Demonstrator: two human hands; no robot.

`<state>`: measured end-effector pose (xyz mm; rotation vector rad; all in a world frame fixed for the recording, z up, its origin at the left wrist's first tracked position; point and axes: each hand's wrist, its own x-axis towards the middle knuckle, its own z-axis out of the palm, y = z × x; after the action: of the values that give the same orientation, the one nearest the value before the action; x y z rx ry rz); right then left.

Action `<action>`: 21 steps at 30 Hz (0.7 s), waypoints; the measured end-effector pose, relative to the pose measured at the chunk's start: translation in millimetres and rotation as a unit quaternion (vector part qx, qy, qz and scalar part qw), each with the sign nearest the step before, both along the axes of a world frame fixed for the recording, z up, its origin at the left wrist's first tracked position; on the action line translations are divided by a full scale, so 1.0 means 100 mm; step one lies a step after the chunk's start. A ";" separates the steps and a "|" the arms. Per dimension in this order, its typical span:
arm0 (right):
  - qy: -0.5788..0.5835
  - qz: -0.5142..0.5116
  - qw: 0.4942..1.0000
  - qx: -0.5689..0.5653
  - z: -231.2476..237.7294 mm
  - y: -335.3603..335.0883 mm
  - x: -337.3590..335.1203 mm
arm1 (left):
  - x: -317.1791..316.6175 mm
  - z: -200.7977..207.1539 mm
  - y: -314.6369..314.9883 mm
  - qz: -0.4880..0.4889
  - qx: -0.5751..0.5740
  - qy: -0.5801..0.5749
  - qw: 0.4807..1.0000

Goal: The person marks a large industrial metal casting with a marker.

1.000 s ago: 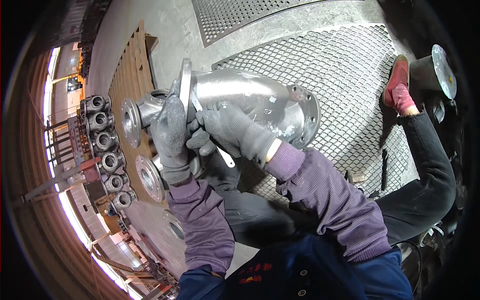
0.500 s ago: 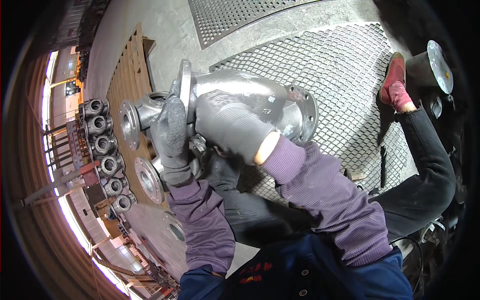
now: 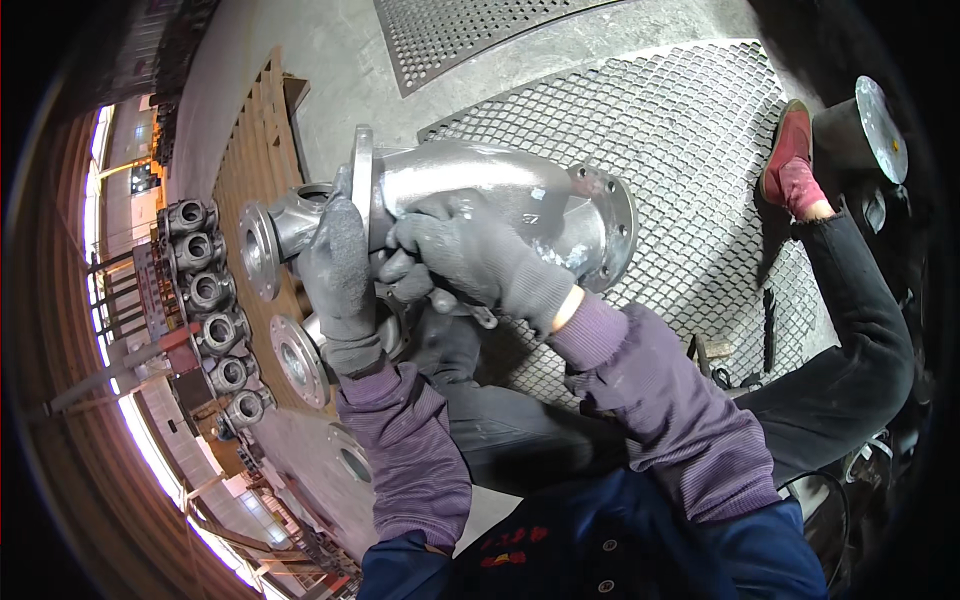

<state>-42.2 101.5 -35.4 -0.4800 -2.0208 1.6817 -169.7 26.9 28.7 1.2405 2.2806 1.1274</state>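
A large grey cast-metal pipe elbow (image 3: 480, 180) with bolt-hole flanges at both ends lies across my lap, over the mesh floor. My left hand (image 3: 340, 275), in a dark grey glove, grips the left flange from below. My right hand (image 3: 470, 255), also gloved, is wrapped over the underside of the elbow's body near the same flange, fingers curled. A thin metal tool pokes out under my right hand; what it is I cannot tell. A smaller flanged fitting (image 3: 275, 235) sits just left of the elbow.
A row of several dark valve bodies (image 3: 210, 310) stands at the left beside a wooden pallet (image 3: 250, 150). More flanged parts (image 3: 295, 360) lie below my left hand. My right leg stretches over the metal mesh (image 3: 680, 130) toward a red shoe (image 3: 785, 150) and a black cylinder (image 3: 860, 130).
My right hand has slid from the top of the elbow down to its underside near the left flange. The elbow has tilted slightly; my left hand kept its hold.
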 end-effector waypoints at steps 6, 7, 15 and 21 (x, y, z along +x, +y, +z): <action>-0.025 0.113 0.965 -0.235 -0.11 -0.04 -0.22 | 0.03 0.01 -0.05 0.015 0.011 -0.055 0.998; -0.014 0.095 0.972 -0.213 -0.11 -0.06 -0.21 | 0.01 -0.01 -0.06 0.001 0.008 -0.002 1.000; -0.024 -0.012 0.999 -0.032 -0.01 -0.09 -0.12 | 0.01 0.04 -0.12 0.003 -0.067 0.059 0.996; 0.048 -0.050 0.998 0.013 -0.03 -0.21 -0.22 | 0.06 0.00 -0.09 -0.003 0.022 -0.004 1.000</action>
<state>-64.2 80.8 -38.2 -0.4751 -1.9164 1.5859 -163.5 18.0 28.2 1.2551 2.2559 1.1852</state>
